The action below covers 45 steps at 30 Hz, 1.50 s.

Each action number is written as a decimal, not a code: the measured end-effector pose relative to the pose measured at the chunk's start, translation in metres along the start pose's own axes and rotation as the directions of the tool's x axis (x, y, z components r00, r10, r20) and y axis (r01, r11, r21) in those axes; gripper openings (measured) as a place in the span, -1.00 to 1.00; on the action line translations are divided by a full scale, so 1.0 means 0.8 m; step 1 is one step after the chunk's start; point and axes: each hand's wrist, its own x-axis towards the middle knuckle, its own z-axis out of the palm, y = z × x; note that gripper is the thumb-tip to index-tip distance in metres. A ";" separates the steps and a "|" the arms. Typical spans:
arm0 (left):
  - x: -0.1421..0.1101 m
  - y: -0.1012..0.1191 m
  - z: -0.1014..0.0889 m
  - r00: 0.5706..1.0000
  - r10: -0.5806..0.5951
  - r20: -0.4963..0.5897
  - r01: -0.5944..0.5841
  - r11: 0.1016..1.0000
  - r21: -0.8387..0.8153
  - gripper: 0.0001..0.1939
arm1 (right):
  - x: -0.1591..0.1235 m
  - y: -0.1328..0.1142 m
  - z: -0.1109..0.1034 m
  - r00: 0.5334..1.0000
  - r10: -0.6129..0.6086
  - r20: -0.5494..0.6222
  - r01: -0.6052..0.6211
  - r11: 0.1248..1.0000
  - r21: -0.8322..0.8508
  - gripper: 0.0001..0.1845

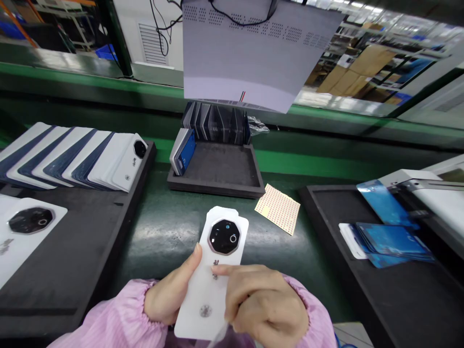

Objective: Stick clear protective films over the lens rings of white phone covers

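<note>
A white phone back cover (203, 295) with a black octagonal camera module (224, 237), dark lettering and a round grey mark is tilted in front of me. My left hand (172, 292) grips it by the left edge, thumb along the side. My right hand (266, 302) lies over the cover's right side. Its index finger is stretched out, with the tip touching the lettering, while the other fingers are curled. From under those curled fingers a translucent film strip (218, 336) hangs at the cover's bottom end; the exact hold on it is hidden.
A dark tray (125, 222) with rows of white covers stands left. At the back, a black foam tray (217, 186) holds upright panels. A dotted sticker sheet (279, 210) lies beside it. Blue films (391, 239) lie in the right tray (337, 241). A paper board (250, 63) hangs above.
</note>
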 end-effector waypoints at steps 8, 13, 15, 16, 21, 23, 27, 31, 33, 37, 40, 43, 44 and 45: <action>-0.001 0.001 0.002 1.000 -0.002 0.026 0.003 0.999 -0.052 -0.30 | -0.002 0.001 -0.004 1.000 -0.017 0.001 0.017 1.000 0.025 -0.80; 0.000 -0.001 0.000 0.999 -0.001 0.037 0.003 0.998 -0.061 -0.30 | -0.001 0.003 -0.003 0.999 -0.041 -0.005 0.041 0.999 0.023 -0.82; -0.001 0.000 0.001 1.000 0.017 0.023 -0.016 0.999 -0.040 -0.33 | 0.000 0.004 -0.002 0.998 -0.057 -0.034 0.057 0.998 -0.008 -0.81; -0.002 0.000 0.002 1.000 0.022 0.009 -0.022 1.000 -0.022 -0.35 | 0.000 0.004 -0.002 0.998 -0.054 -0.045 0.052 0.998 -0.036 -0.79; -0.004 0.002 0.004 0.998 0.027 -0.056 -0.023 0.998 0.064 -0.40 | 0.003 0.001 -0.003 1.000 -0.015 -0.004 0.014 0.994 -0.113 -0.73; -0.002 0.001 0.004 0.998 0.024 -0.064 -0.020 0.998 0.058 -0.40 | 0.004 0.001 -0.003 1.000 -0.016 0.020 0.018 0.994 -0.108 -0.74; 0.001 0.002 0.005 0.996 -0.006 -0.086 0.007 1.000 0.018 -0.37 | 0.006 0.001 -0.003 0.997 -0.031 0.069 0.038 0.994 -0.099 -0.78; 0.002 0.002 0.004 0.994 -0.030 -0.101 0.031 1.000 0.002 -0.34 | 0.008 0.002 -0.004 0.996 -0.045 0.072 0.050 0.996 -0.076 -0.78; 0.002 0.002 0.003 0.994 -0.042 -0.103 0.042 0.999 -0.002 -0.31 | 0.008 0.002 -0.004 0.995 -0.042 0.085 0.047 0.997 -0.058 -0.78; 0.002 0.003 0.002 0.994 -0.074 -0.074 0.073 0.997 -0.025 -0.26 | 0.004 0.003 -0.005 0.992 -0.052 0.116 0.054 0.998 -0.013 -0.80; 0.001 0.005 0.002 0.995 -0.075 -0.061 0.073 0.996 -0.046 -0.26 | 0.000 0.002 -0.007 0.991 -0.072 0.115 0.071 0.997 0.015 -0.82; 0.001 0.005 0.001 0.996 -0.072 -0.055 0.069 0.996 -0.058 -0.26 | -0.004 0.002 -0.010 0.990 -0.077 0.114 0.076 0.997 0.014 -0.82; 0.001 0.005 0.001 0.996 -0.074 -0.052 0.070 0.995 -0.064 -0.26 | -0.004 0.002 -0.010 0.990 -0.073 0.118 0.073 0.997 0.010 -0.82; 0.001 0.005 0.002 0.996 -0.073 -0.049 0.069 0.995 -0.071 -0.27 | -0.005 0.002 -0.009 0.991 -0.072 0.114 0.072 0.997 0.003 -0.82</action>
